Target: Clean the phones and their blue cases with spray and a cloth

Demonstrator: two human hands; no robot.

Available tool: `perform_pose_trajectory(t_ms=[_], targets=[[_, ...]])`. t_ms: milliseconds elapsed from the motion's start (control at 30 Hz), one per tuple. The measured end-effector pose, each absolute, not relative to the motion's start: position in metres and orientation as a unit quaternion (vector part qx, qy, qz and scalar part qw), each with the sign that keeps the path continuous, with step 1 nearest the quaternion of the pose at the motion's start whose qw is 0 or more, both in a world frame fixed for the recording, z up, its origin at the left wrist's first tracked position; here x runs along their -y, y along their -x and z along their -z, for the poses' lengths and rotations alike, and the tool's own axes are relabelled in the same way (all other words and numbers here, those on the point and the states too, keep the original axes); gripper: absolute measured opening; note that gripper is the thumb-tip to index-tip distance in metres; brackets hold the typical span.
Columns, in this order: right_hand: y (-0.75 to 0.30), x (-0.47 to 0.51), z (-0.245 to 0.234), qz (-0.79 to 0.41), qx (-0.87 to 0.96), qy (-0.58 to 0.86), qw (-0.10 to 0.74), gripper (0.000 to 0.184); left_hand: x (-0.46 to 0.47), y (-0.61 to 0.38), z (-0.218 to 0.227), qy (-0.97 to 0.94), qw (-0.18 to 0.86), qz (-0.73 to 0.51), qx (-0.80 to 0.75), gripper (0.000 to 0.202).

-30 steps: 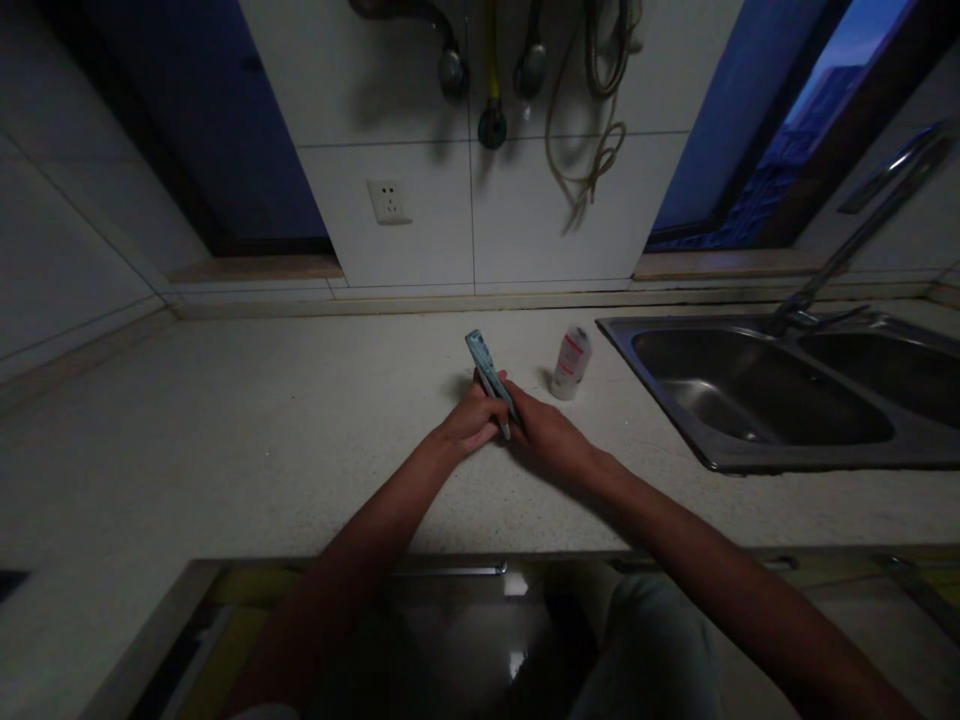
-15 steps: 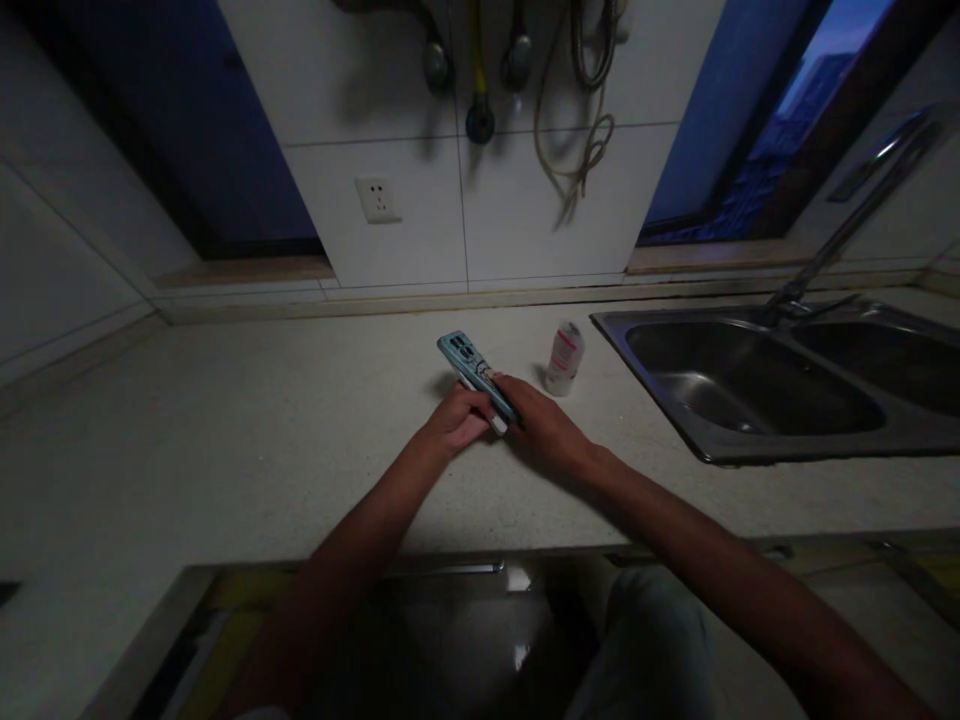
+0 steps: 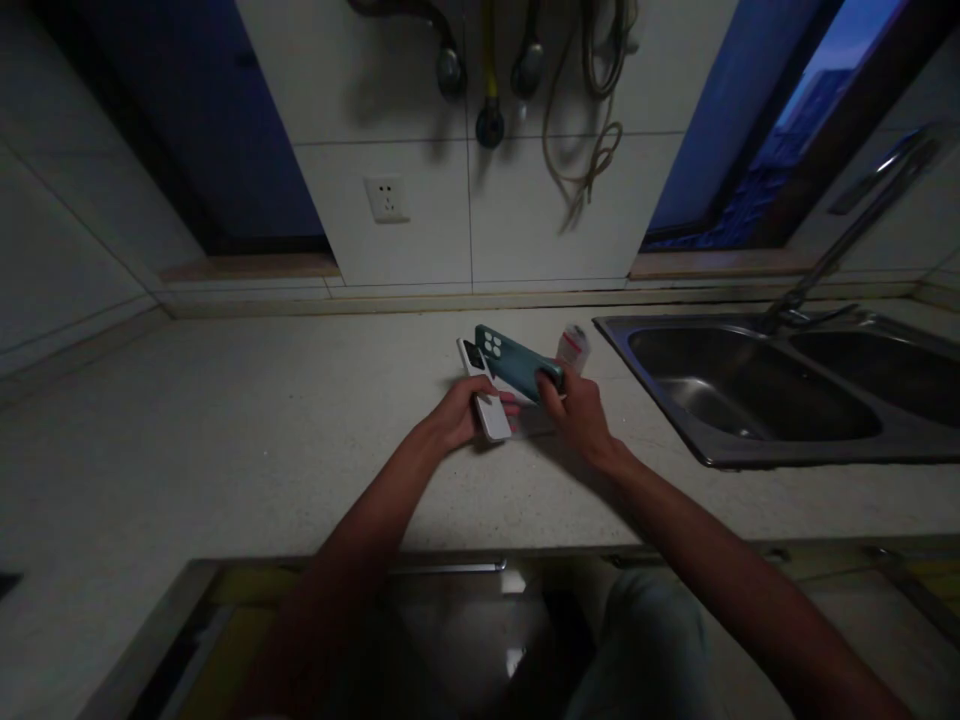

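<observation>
My left hand (image 3: 459, 412) is closed around a white phone (image 3: 492, 415) with a dark camera block at its upper end. In my right hand (image 3: 579, 408) is a teal phone case (image 3: 519, 365) with several camera holes, its inner side facing me. The case is tilted and sits just right of the phone; whether their upper ends touch I cannot tell. Behind my right hand stands a clear bottle with a pink and white label (image 3: 574, 345), partly hidden by the fingers. Both hands are over the pale countertop (image 3: 315, 430).
A steel double sink (image 3: 705, 455) with a tall faucet (image 3: 832, 250) lies to the right. On the tiled wall are a socket (image 3: 387, 200), capped pipes (image 3: 490, 122) and a tied cord (image 3: 596, 165). Below the counter's front edge are drawers and my leg (image 3: 652, 640).
The teal case has come off the white phone. My right hand has moved it to the right and turned it, so its inside shows. My left hand keeps the phone.
</observation>
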State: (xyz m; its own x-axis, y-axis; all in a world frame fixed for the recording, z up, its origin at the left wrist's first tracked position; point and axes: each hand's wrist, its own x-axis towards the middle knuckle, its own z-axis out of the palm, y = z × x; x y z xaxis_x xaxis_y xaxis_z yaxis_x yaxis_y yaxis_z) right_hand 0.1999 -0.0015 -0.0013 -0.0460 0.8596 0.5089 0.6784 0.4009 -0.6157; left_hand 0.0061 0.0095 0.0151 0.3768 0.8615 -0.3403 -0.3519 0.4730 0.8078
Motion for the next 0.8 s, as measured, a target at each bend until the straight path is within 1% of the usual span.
perform_pose_trajectory(t_ms=[67,133,200,233,300,367,467,533,600,700,800], targets=[[-0.201,-0.002,0.004,-0.133,0.675,0.539,0.486,0.044,-0.009,-0.005,-0.016,-0.349,0.731,-0.399,-0.431,0.042],[-0.203,-0.008,0.008,-0.174,0.637,0.532,0.530,0.048,-0.012,-0.002,-0.016,-0.374,0.699,-0.398,-0.462,0.053],[-0.205,-0.014,0.011,-0.244,0.602,0.526,0.548,0.051,-0.017,0.002,-0.013,-0.419,0.638,-0.403,-0.505,0.063],[-0.205,-0.017,0.012,-0.287,0.584,0.525,0.549,0.052,-0.020,0.005,-0.011,-0.452,0.585,-0.408,-0.535,0.065],[-0.206,-0.020,0.013,-0.369,0.548,0.519,0.543,0.051,-0.025,0.013,-0.007,-0.542,0.436,-0.404,-0.593,0.062],[-0.204,-0.021,0.013,-0.422,0.516,0.507,0.546,0.047,-0.028,0.021,-0.005,-0.598,0.304,-0.348,-0.655,0.064],[-0.197,-0.019,0.015,-0.457,0.488,0.494,0.556,0.043,-0.028,0.032,-0.005,-0.609,0.190,-0.237,-0.733,0.075],[-0.191,-0.017,0.019,-0.471,0.486,0.489,0.550,0.042,-0.027,0.037,-0.006,-0.601,0.155,-0.193,-0.760,0.079],[-0.186,-0.016,0.023,-0.488,0.489,0.484,0.537,0.041,-0.027,0.042,-0.007,-0.595,0.139,-0.169,-0.773,0.079],[-0.182,-0.012,0.025,-0.515,0.484,0.476,0.523,0.039,-0.028,0.049,-0.006,-0.586,0.130,-0.148,-0.786,0.076],[-0.181,-0.007,0.021,-0.543,0.472,0.470,0.511,0.036,-0.031,0.055,-0.004,-0.578,0.136,-0.133,-0.794,0.078]])
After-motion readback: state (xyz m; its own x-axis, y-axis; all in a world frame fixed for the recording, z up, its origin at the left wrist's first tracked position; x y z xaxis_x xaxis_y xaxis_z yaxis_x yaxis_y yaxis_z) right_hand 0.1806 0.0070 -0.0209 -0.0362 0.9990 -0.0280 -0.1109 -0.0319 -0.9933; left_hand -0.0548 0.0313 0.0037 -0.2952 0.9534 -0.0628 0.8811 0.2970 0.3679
